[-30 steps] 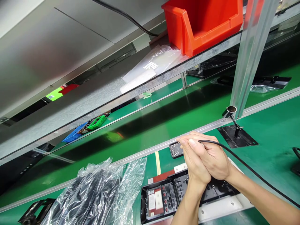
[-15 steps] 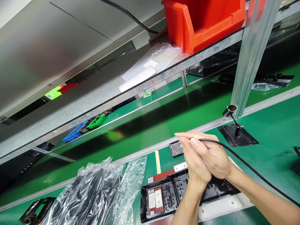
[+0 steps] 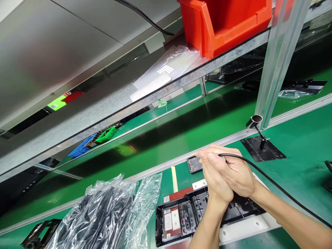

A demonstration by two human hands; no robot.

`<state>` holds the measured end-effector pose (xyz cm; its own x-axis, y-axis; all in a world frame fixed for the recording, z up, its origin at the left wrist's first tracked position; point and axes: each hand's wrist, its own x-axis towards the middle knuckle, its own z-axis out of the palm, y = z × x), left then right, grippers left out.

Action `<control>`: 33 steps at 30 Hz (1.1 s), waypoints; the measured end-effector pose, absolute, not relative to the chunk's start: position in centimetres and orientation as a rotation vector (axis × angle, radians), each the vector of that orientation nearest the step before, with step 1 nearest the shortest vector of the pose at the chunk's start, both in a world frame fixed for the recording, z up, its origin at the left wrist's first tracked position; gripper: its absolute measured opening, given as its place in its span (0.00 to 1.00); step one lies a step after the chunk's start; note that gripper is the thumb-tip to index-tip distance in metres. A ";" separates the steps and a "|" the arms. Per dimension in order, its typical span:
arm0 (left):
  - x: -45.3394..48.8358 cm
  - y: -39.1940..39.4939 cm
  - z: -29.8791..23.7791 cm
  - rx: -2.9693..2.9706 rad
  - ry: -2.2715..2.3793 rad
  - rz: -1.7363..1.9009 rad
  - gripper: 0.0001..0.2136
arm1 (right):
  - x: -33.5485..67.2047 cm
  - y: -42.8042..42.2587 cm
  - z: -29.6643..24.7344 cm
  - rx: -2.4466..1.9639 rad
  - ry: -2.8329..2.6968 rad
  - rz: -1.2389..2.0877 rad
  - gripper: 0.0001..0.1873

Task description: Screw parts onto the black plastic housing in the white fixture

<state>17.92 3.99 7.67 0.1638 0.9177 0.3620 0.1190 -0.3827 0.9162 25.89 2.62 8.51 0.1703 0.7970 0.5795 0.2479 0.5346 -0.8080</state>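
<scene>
My left hand (image 3: 216, 181) and my right hand (image 3: 237, 173) are pressed together around a tool hidden between them. Its black cable (image 3: 272, 181) comes out at the top of the hands and trails off to the lower right. Both hands hover over a black plastic housing (image 3: 178, 218) with red parts and a white label inside, which lies on a white fixture plate (image 3: 243, 230). Just behind my fingertips sits a small black tray of screws (image 3: 194, 164).
A crinkled clear plastic bag (image 3: 111, 211) of black parts lies at the lower left. A black stand with a metal cup (image 3: 260, 145) is at the right, beside an aluminium post (image 3: 275, 62). A red bin (image 3: 223, 24) sits on the shelf above a green conveyor belt (image 3: 166, 135).
My fingers, stretched out half a second ago, have curled back down around the tool. The hands stay over the housing in the same place.
</scene>
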 end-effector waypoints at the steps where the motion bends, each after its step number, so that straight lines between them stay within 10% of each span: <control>1: 17.9 4.0 7.7 1.666 0.970 1.284 0.44 | 25.9 2.6 8.5 -0.986 -1.381 0.504 0.17; 33: 18.2 3.9 8.2 1.704 0.896 1.257 0.37 | 26.0 2.5 8.2 -0.968 -1.357 0.471 0.23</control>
